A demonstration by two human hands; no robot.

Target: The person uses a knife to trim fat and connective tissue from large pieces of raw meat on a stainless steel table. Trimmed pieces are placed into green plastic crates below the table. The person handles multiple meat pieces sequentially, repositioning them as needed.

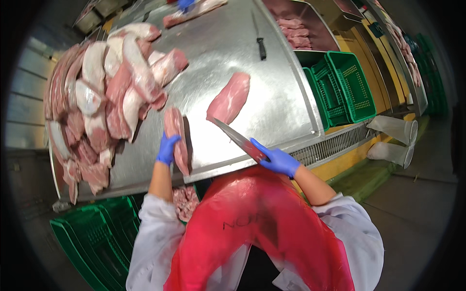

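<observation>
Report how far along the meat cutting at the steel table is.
Looks done: one trimmed-looking piece of meat lies apart mid-table. In hand: the left hand steadies a meat cut at the table's near edge, while the right hand grips the knife. Left: a large meat pile waits on the left.

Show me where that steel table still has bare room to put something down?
The steel table is bare between the lone meat cut and the black-handled knife, and along its right edge. The meat pile crowds the left.
</observation>
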